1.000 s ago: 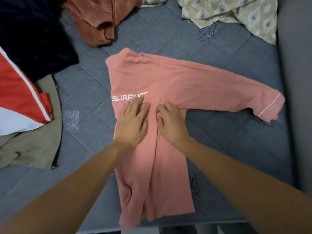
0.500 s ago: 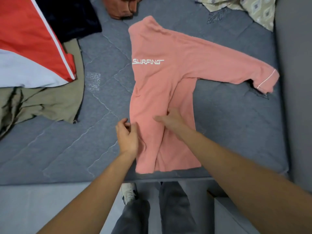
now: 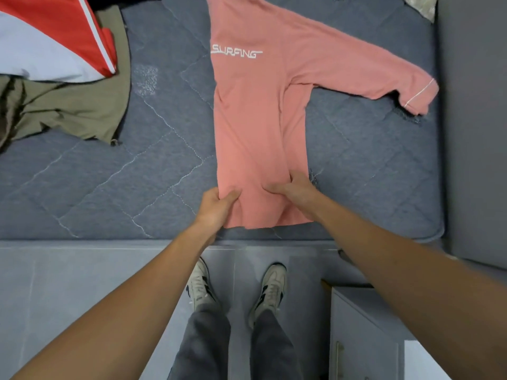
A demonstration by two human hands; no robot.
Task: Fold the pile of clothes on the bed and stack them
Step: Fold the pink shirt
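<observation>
Head view looks down on a pink long-sleeved shirt (image 3: 258, 111) lying flat on the grey quilted bed (image 3: 164, 171), one sleeve stretched out to the right, white "SURFING" lettering across its chest. Left hand (image 3: 216, 208) pinches the hem at the shirt's lower left corner, thumb on top, fingers curled under. Right hand (image 3: 295, 189) grips the bunched fabric near the lower right edge. A red-and-white garment (image 3: 52, 39) lies over an olive one (image 3: 76, 108) at upper left, well apart.
</observation>
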